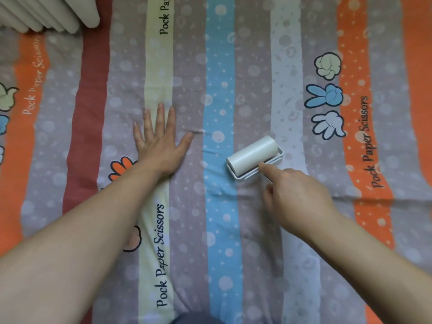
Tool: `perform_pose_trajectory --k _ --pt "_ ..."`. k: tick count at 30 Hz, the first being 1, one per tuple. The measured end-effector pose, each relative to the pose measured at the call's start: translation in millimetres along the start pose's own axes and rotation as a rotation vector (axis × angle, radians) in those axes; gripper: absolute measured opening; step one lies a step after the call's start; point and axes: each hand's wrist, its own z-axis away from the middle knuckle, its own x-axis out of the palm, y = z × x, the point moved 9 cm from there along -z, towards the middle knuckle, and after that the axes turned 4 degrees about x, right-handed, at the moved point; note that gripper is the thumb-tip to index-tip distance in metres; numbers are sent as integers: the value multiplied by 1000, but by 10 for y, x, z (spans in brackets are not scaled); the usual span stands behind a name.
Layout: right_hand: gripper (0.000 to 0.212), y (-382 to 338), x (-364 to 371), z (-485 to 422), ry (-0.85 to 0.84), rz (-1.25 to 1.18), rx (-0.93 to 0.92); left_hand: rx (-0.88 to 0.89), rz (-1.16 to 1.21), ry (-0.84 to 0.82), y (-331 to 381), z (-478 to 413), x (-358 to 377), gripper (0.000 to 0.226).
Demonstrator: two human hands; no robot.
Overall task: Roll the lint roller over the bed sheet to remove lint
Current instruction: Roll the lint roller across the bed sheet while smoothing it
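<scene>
White plastic on striped cotton: the lint roller (253,155) is down on the bed sheet (219,242), resting where the blue stripe meets the grey-brown one. The roll sits just ahead of the right hand (297,199) and well off to the right of the left hand (159,146). Its long axis runs on a slant, with the left end nearer and the right end farther away. The right hand holds it: the index finger is straight with its tip on the frame, and the other fingers curl round a handle that is mostly hidden. The left hand lies flat on the sheet, palm down, fingers spread wide and pointing away. Far beyond that hand, at the top corner, there's a pale ribbed object (46,15).
</scene>
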Motion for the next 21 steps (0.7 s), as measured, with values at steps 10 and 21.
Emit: perform_pose_trajectory --k 10,21 --pt "18 193 -32 505 -5 88 42 -44 28 -29 94 456 -21 71" --pt "43 358 -430 813 -193 126 103 31 -41 -109 -170 744 -26 74"
